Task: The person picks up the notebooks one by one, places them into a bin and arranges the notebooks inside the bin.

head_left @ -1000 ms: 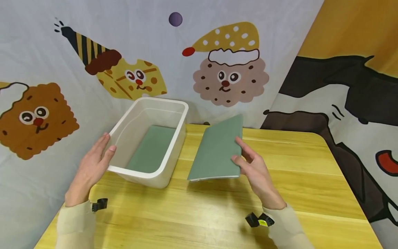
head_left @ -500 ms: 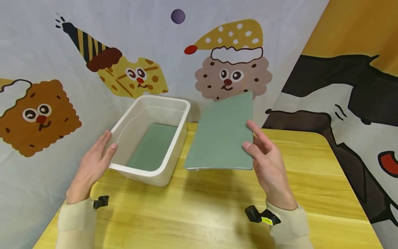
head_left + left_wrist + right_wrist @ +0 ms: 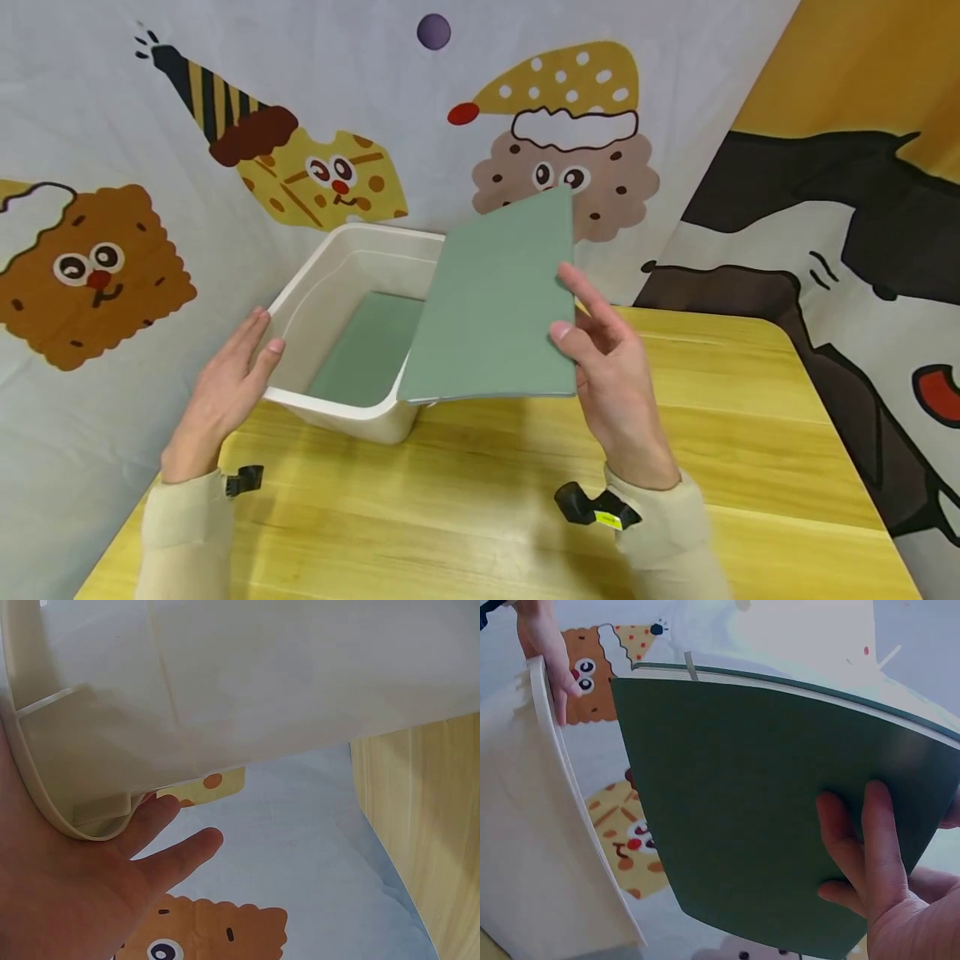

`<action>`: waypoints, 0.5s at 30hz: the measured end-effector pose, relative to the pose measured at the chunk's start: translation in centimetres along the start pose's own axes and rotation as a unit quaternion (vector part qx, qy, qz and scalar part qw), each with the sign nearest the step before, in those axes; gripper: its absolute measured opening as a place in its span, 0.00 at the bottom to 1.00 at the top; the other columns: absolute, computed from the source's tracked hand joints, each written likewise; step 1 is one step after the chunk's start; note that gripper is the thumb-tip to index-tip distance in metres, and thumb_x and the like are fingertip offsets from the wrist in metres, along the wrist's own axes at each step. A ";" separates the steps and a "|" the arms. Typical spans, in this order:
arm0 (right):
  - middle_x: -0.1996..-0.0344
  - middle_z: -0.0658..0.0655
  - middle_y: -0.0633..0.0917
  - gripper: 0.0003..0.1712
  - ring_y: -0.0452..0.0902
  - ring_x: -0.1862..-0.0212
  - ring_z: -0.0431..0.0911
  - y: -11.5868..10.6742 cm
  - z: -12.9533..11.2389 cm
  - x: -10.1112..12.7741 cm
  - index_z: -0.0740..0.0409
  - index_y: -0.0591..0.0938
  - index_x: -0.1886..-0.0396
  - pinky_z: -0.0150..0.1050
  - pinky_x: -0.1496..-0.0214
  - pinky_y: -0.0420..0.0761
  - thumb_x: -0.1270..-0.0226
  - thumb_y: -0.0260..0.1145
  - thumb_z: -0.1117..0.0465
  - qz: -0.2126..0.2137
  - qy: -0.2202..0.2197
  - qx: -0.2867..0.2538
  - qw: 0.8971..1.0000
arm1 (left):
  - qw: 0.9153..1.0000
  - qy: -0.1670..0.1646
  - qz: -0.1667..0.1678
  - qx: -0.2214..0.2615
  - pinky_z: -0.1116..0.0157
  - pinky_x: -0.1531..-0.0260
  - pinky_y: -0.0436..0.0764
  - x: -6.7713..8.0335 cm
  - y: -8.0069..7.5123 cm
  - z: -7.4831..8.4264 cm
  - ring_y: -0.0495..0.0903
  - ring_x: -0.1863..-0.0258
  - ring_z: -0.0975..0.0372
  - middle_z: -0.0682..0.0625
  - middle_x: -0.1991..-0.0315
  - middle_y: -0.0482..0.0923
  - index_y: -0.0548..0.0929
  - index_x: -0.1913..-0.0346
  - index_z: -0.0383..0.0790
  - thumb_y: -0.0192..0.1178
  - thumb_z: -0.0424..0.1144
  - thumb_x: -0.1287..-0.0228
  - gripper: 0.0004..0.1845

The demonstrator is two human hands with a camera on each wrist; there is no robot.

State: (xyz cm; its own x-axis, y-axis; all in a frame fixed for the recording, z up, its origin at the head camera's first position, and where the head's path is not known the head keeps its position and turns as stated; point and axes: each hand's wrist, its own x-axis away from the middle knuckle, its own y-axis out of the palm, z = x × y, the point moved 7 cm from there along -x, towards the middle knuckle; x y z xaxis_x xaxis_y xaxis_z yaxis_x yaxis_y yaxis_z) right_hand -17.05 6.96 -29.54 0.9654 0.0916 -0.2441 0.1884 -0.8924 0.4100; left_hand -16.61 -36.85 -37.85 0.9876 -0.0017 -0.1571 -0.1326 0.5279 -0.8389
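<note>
Left hand (image 3: 223, 390): laid against the bin (image 3: 363, 423) at its left rim, fingers extended. Bin: open top between the hands, long axis running away from the person. A flat green piece (image 3: 366, 354) lies on its floor, partly hidden. Notebook (image 3: 498, 312): raised between the hands, tilted, its left edge overlapping the bin's right rim in the head view; contact cannot be determined. Its long axis points away from the person. Right hand (image 3: 613, 371): well apart from the left, pinching the notebook's right edge. Table (image 3: 750, 408): extends rightward beyond that hand.
</note>
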 end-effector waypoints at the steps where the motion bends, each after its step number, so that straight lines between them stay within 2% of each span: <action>1: 0.25 0.53 0.68 0.35 0.72 0.58 0.38 0.3 0.2 0.0 0.61 0.72 0.24 0.22 0.62 0.73 0.31 0.60 0.76 -0.001 0.000 0.003 1.000 | 1.000 0.002 0.000 0.000 0.30 0.30 0.50 -0.1 0.0 0.1 0.47 0.21 0.35 0.37 0.17 0.44 0.51 0.17 0.34 0.37 0.54 0.14 0.36; 4: 0.26 0.52 0.69 0.35 0.67 0.65 0.38 1.3 0.7 -0.1 0.57 0.71 0.23 0.24 0.71 0.65 0.30 0.61 0.74 -0.007 -0.002 0.022 1.000 | 1.000 0.005 -0.001 0.001 0.30 0.30 0.50 -0.2 0.0 0.3 0.47 0.21 0.35 0.39 0.16 0.43 0.50 0.17 0.35 0.37 0.53 0.14 0.35; 6: 0.26 0.50 0.70 0.35 0.65 0.66 0.39 2.1 1.1 -0.1 0.53 0.71 0.22 0.25 0.72 0.64 0.28 0.62 0.73 -0.016 -0.004 0.037 0.999 | 1.000 0.009 0.001 0.002 0.30 0.30 0.50 -0.2 0.0 0.3 0.47 0.21 0.35 0.39 0.16 0.43 0.50 0.17 0.35 0.36 0.53 0.14 0.35; 9: 0.30 0.48 0.72 0.35 0.64 0.67 0.40 3.3 1.8 -0.2 0.48 0.72 0.22 0.26 0.70 0.66 0.27 0.63 0.70 -0.027 -0.003 0.054 0.998 | 1.000 0.013 0.005 0.004 0.30 0.30 0.50 0.0 0.1 0.4 0.47 0.21 0.34 0.38 0.16 0.43 0.51 0.17 0.34 0.36 0.52 0.14 0.34; 13: 0.46 0.50 0.77 0.34 0.66 0.67 0.40 4.7 3.2 -0.6 0.43 0.73 0.23 0.27 0.68 0.70 0.27 0.65 0.66 -0.038 0.012 0.054 0.998 | 1.000 0.019 0.014 0.006 0.29 0.30 0.49 0.2 0.1 0.3 0.48 0.21 0.34 0.35 0.17 0.46 0.52 0.18 0.32 0.35 0.51 0.14 0.33; 15: 0.50 0.53 0.77 0.35 0.69 0.65 0.40 5.3 4.1 -0.8 0.43 0.72 0.23 0.27 0.66 0.75 0.26 0.64 0.65 -0.045 0.020 0.047 0.998 | 1.000 0.021 0.018 0.006 0.29 0.30 0.50 0.3 0.2 0.3 0.48 0.21 0.34 0.35 0.17 0.46 0.53 0.18 0.32 0.34 0.51 0.14 0.33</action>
State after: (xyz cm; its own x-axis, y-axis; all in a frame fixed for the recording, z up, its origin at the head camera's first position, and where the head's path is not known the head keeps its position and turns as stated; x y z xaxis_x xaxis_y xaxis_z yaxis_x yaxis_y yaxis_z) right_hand -17.56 0.34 -30.76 0.9524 0.1884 -0.2396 0.2579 -0.9172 0.3037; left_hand -16.33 -36.49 -37.86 0.9776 -0.0184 -0.2096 -0.1668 0.5390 -0.8256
